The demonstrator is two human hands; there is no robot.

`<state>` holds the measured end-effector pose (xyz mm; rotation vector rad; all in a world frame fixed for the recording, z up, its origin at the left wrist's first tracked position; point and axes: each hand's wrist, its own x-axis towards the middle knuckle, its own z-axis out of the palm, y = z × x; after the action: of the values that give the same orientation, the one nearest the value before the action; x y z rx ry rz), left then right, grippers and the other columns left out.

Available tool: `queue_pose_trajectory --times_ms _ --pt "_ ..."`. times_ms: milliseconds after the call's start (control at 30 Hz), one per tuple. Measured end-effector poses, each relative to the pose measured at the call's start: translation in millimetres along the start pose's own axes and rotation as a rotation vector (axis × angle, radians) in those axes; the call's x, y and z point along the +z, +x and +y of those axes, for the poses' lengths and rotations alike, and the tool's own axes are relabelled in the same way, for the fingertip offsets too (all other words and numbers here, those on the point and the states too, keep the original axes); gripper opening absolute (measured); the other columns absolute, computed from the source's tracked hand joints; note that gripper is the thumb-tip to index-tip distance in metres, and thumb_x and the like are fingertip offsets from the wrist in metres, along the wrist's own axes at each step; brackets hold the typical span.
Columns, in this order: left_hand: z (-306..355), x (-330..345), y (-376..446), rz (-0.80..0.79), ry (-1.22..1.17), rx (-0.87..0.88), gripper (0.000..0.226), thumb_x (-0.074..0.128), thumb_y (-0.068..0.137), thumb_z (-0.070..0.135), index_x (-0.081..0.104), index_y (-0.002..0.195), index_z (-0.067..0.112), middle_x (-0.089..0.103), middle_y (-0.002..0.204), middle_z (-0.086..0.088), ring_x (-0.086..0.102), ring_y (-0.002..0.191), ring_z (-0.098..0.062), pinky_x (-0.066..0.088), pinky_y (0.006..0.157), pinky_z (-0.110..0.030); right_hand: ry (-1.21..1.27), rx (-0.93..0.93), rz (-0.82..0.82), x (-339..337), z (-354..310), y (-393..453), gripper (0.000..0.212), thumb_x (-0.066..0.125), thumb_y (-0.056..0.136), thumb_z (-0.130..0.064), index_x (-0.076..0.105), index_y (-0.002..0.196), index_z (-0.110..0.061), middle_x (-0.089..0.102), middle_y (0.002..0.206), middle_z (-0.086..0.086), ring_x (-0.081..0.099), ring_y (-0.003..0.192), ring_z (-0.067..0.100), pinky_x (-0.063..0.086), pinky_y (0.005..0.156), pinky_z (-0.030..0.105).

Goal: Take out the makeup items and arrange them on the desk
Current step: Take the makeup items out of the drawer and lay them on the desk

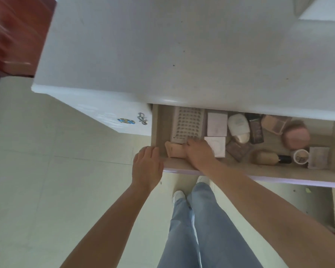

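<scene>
Head view: open drawer [182, 167] under white desk [162, 55]
Right hand [198, 151]: fingers curled on beige tube [174, 149] inside drawer
Left hand [147, 167]: fingers straight, at drawer's left corner
Makeup items [255, 130]: in drawer

Right fingertips hidden; drawer [182, 167] cropped

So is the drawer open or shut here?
Open: the drawer is pulled out from under the desk, its makeup items exposed, right hand reaching inside.

No text, label or number on the items in the drawer [182, 165] is legible.
</scene>
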<state>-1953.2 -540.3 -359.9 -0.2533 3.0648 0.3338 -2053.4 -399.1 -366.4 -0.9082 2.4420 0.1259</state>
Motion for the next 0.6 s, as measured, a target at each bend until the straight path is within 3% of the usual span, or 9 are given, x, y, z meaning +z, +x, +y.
queue_pose_trajectory --times_ms 67,133,167,233,333,400,433,500,600 --pt "0 2 4 -0.009 -0.016 -0.043 0.026 0.043 0.064 0.026 0.057 0.083 0.016 0.066 0.077 0.001 0.063 0.073 -0.020 0.049 0.062 -0.025 -0.019 -0.023 0.007 3 -4 10 0.041 0.025 0.091 -0.011 0.044 0.126 -0.005 0.041 0.134 0.016 0.038 0.123 0.030 0.033 0.097 0.039" --pt "0 6 7 0.006 -0.042 -0.066 0.028 0.035 0.064 0.027 0.057 0.078 0.017 0.065 0.074 0.002 0.061 0.071 -0.019 0.048 0.059 -0.025 -0.018 -0.039 0.008 1 -3 16 0.036 0.036 0.090 -0.011 0.048 0.123 -0.006 0.043 0.131 0.018 0.040 0.121 0.032 0.034 0.096 0.040" --pt "1 7 9 0.012 -0.057 -0.073 0.024 0.035 0.064 0.026 0.053 0.078 0.018 0.064 0.073 0.002 0.057 0.072 -0.018 0.044 0.061 -0.024 -0.031 -0.059 0.044 -1 -2 18 0.032 0.043 0.086 -0.010 0.056 0.115 -0.006 0.051 0.123 0.020 0.048 0.113 0.034 0.040 0.091 0.041" --pt "3 6 12 -0.001 -0.080 -0.066 0.015 0.036 0.066 0.026 0.041 0.079 0.021 0.063 0.072 0.003 0.054 0.071 -0.017 0.038 0.060 -0.022 -0.104 -0.079 0.034 -6 1 22 0.026 0.046 0.072 -0.010 0.068 0.084 -0.008 0.066 0.090 0.017 0.064 0.080 0.033 0.053 0.066 0.037" --pt "5 3 22 -0.063 -0.102 -0.064 0.013 0.037 0.069 0.023 0.047 0.077 0.020 0.063 0.067 0.002 0.060 0.061 -0.019 0.044 0.048 -0.021 -0.118 -0.105 0.034 0 10 25 0.023 0.043 0.062 -0.015 0.065 0.062 -0.009 0.066 0.064 0.013 0.063 0.052 0.027 0.051 0.045 0.029" --pt "7 2 34 -0.090 -0.134 -0.098 0.017 0.043 0.071 0.017 0.059 0.072 0.013 0.063 0.067 -0.001 0.061 0.059 -0.022 0.045 0.043 -0.020 -0.085 -0.134 0.033 -8 14 21 0.015 0.060 0.052 -0.010 0.065 0.065 -0.006 0.066 0.068 0.015 0.064 0.055 0.031 0.052 0.047 0.030" --pt "10 0 40 -0.116 -0.151 -0.122 0.013 0.049 0.073 0.012 0.062 0.074 0.009 0.064 0.072 -0.004 0.062 0.063 -0.024 0.047 0.046 -0.023 -0.020 -0.137 -0.014 -10 19 17 0.024 0.065 0.050 -0.004 0.065 0.074 -0.003 0.066 0.076 0.018 0.065 0.066 0.035 0.052 0.054 0.032" --pt "21 -9 54 -0.259 -0.218 -0.172 0.018 0.053 0.084 0.006 0.059 0.101 0.004 0.061 0.101 -0.011 0.059 0.091 -0.029 0.050 0.066 -0.031 0.116 -0.049 -0.068 -13 30 7 0.034 0.062 0.071 -0.007 0.057 0.105 -0.003 0.060 0.104 0.018 0.059 0.096 0.035 0.048 0.074 0.032" --pt "45 -8 75 -0.421 -0.166 -0.196 0.039 0.042 0.095 0.019 0.036 0.131 0.008 0.043 0.130 -0.012 0.043 0.118 -0.028 0.042 0.091 -0.033 0.203 0.193 -0.123 -19 50 -15 0.044 0.053 0.085 -0.024 0.038 0.122 -0.009 0.052 0.121 0.012 0.055 0.107 0.029 0.043 0.076 0.029"
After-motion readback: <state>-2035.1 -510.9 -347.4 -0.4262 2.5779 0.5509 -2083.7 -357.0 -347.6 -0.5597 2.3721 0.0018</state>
